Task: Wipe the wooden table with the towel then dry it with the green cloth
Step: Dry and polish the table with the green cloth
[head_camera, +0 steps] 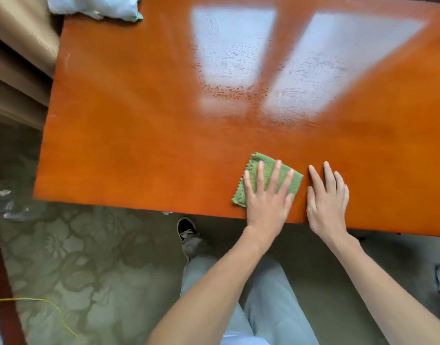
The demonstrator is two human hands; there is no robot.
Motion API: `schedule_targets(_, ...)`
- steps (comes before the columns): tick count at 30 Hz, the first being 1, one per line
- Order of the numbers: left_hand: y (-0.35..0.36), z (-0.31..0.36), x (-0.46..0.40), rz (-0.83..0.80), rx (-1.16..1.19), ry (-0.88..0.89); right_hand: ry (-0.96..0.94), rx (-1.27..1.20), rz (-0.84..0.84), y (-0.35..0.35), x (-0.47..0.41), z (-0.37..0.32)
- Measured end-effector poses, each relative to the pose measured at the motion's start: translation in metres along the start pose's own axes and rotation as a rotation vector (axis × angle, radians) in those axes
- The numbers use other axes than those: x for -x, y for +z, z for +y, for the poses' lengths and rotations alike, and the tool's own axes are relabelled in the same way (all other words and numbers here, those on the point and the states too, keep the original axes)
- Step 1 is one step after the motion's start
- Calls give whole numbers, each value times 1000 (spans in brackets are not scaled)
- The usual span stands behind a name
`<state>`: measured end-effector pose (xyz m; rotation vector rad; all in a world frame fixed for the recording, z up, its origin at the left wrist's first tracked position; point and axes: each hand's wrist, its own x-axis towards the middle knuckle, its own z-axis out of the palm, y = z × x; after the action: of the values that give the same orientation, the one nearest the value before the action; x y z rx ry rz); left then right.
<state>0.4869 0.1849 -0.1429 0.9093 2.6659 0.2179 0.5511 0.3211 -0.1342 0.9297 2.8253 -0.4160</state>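
Head view is showing me the wooden counter [144,115] from above, and I am reading this as the drying stage; my left hand [266,195] is pressing flat on the folded green cloth [261,165] near the counter's near edge, fingers straight and spread, the grip not curled round anything; my right hand [326,197] is resting just beside the cloth, flat and holding nothing; the pale towel [94,6] is lying bunched at the far left corner, so the wiping is looking finished to me; a speckled film is showing in the window glare across the far half, so I am judging most of the drying is still left.
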Motion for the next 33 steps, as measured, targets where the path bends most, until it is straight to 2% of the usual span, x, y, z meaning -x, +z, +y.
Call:
schedule_targets(3,5,24,4,-23,-47,122,-26,-25,-5,-2,0,5)
schedule_targets(6,-6,-23,-2,30,-3,164,-8,-29,41,2,1,0)
schedule_targets(9,-28,-108,-8,84,23,-77,8,-45,79,8,-1,-3)
schedule_targets(13,-58,-239,6,178,17,-503,-20,-44,94,8,-2,4)
schedule_targets(15,-67,-284,24,209,66,-692,-35,-49,86,6,-4,9)
schedule_targets(17,-64,-292,38,230,87,-780,-30,-47,91,4,-8,18)
schedule_targets(20,-48,-244,43,292,112,-826,16,-34,108,0,-19,35)
schedule_targets(24,-21,-134,40,253,92,-615,48,-10,119,-4,-32,60)
schedule_targets(29,12,13,2,128,29,-165,51,56,119,-2,-34,64)
schedule_targets(33,9,56,-41,44,-29,154,54,87,138,2,-34,64)
